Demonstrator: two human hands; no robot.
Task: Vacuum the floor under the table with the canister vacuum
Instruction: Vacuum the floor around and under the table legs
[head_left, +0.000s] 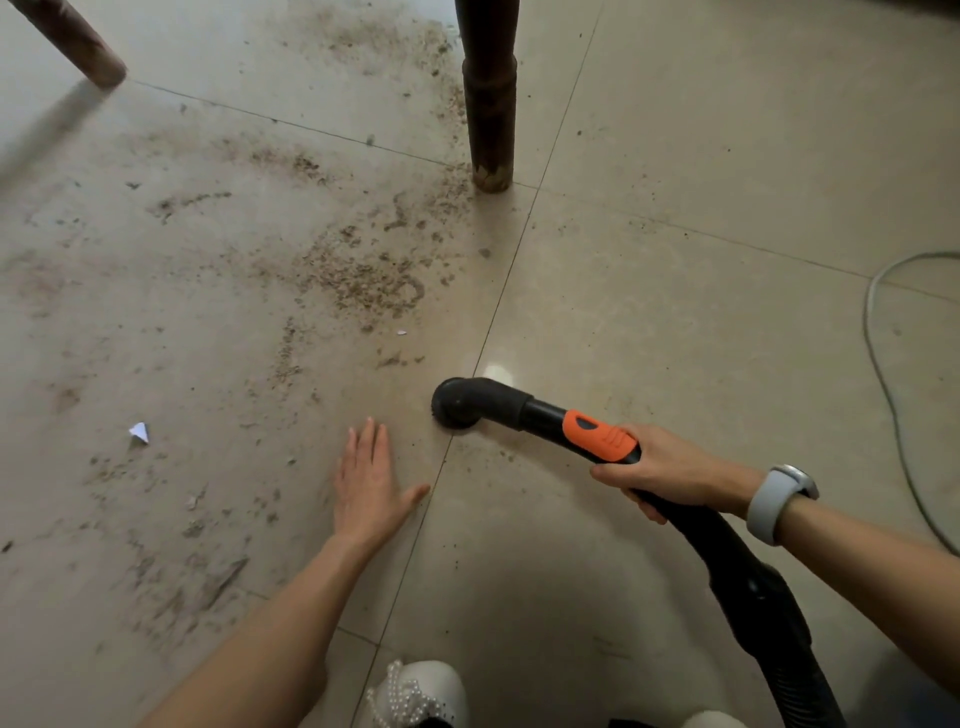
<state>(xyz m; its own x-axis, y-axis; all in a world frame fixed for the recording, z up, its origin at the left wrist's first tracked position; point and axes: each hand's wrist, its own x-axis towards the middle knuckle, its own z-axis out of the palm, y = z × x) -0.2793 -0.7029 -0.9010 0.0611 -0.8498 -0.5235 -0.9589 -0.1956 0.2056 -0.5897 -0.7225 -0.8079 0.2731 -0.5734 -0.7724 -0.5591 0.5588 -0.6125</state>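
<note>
Blocking nozzle path: table leg, w/ dirt btwn.

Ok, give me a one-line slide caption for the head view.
Right hand holds the vacuum hose, nozzle on dusty tiles near a table leg; left hand flat on the floor.

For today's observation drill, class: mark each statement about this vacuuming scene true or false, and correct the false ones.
1. The right hand grips the vacuum handle. True.
2. The left hand holds the white paper scrap. False: it is spread open, apart from the scrap.
3. The nozzle is in the thickest dirt. False: it sits nearer the person, on cleaner tile.
4. A table leg stands beyond the nozzle. True.
5. The right wrist bears a watch. True.
</note>
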